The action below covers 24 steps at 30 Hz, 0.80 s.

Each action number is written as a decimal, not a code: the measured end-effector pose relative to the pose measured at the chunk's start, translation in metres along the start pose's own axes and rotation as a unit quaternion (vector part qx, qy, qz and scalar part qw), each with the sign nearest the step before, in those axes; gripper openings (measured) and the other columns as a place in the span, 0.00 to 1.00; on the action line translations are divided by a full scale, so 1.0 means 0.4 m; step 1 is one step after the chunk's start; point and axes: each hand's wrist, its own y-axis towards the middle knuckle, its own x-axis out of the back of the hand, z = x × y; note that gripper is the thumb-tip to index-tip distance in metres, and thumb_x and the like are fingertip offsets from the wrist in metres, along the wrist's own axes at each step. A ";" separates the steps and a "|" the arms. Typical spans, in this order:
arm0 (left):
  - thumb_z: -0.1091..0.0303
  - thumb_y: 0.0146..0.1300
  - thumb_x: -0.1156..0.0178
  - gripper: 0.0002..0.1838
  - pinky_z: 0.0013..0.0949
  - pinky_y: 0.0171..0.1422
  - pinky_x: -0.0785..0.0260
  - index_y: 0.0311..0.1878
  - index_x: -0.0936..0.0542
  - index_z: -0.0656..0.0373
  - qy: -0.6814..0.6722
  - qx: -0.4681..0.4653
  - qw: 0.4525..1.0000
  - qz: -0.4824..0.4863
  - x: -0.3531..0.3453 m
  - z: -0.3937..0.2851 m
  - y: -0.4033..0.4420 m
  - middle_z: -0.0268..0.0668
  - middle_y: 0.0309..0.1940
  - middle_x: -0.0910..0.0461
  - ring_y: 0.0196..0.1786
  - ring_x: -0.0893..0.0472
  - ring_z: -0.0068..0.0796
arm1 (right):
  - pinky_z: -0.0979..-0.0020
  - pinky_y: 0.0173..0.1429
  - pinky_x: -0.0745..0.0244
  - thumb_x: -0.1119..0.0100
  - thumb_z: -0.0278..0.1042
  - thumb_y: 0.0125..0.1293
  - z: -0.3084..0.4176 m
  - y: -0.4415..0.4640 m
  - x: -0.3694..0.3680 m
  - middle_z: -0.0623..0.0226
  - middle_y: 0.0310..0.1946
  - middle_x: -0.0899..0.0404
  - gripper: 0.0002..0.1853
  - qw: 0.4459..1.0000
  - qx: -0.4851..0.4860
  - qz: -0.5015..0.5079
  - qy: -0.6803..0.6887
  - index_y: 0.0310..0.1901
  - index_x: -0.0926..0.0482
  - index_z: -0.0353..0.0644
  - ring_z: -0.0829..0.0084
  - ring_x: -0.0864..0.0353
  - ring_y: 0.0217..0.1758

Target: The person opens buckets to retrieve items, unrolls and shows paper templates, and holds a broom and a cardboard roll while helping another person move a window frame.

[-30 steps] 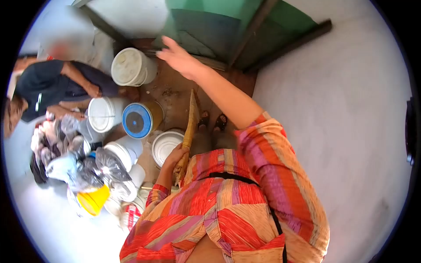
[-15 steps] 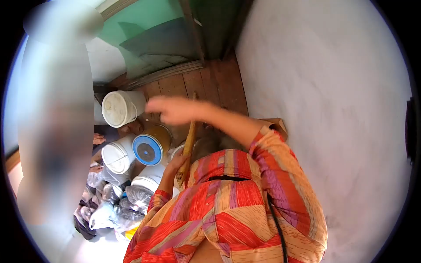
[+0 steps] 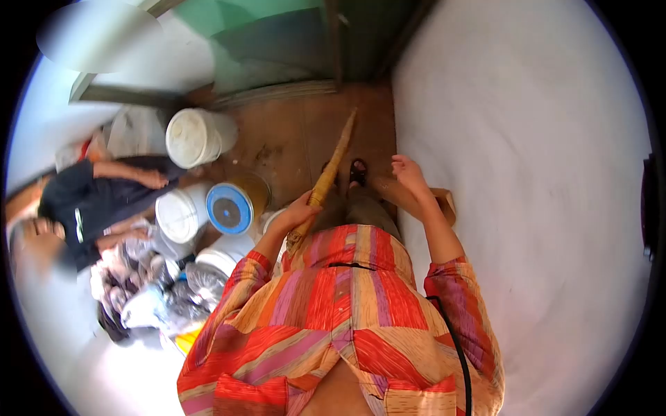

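Observation:
My left hand (image 3: 300,210) is closed around a long, tapering yellow-brown stick-like thing (image 3: 329,173). Its thick, ragged end lies by my waist and its thin tip points away over the floor; I cannot make out exactly what it is. My right hand (image 3: 412,179) is raised beside the white wall, over a brown cardboard box. Its fingers are loosely bent and apart, and nothing shows in them.
White lidded buckets (image 3: 187,139) and a bucket with a blue lid (image 3: 229,209) stand at the left. A person in a dark shirt (image 3: 76,204) sits beyond them, near plastic bags (image 3: 149,305). The cardboard box (image 3: 444,201) stands against the wall (image 3: 527,173).
My right hand has swung from a pointing pose over the buckets back to the right, near the wall. The seated person shows more fully, and my feet have come into view.

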 end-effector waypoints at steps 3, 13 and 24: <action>0.61 0.52 0.42 0.34 0.32 0.50 0.33 0.62 0.39 0.63 0.008 0.038 0.999 -0.024 -0.025 0.035 -0.025 0.46 0.44 0.24 0.45 0.24 0.34 | 0.75 0.44 0.29 0.51 0.34 0.63 0.050 0.044 0.019 0.65 0.40 0.24 0.18 0.998 -0.037 0.021 0.047 0.54 0.30 0.37 0.75 0.25 0.39; 0.59 0.45 0.41 0.32 0.35 0.50 0.33 0.55 0.31 0.64 -0.100 0.086 0.986 -0.101 -0.077 0.169 -0.126 0.45 0.41 0.23 0.45 0.24 0.36 | 0.75 0.44 0.30 0.52 0.35 0.65 0.175 0.069 0.002 0.65 0.44 0.25 0.18 0.992 -0.007 0.126 -0.014 0.54 0.30 0.38 0.75 0.26 0.41; 0.63 0.45 0.39 0.26 0.35 0.38 0.29 0.49 0.28 0.65 -0.180 0.077 0.957 -0.213 -0.106 0.283 -0.121 0.43 0.31 0.21 0.33 0.21 0.34 | 0.72 0.49 0.29 0.53 0.34 0.66 0.231 0.058 0.030 0.62 0.49 0.27 0.19 0.986 -0.062 0.154 0.006 0.56 0.32 0.38 0.71 0.26 0.46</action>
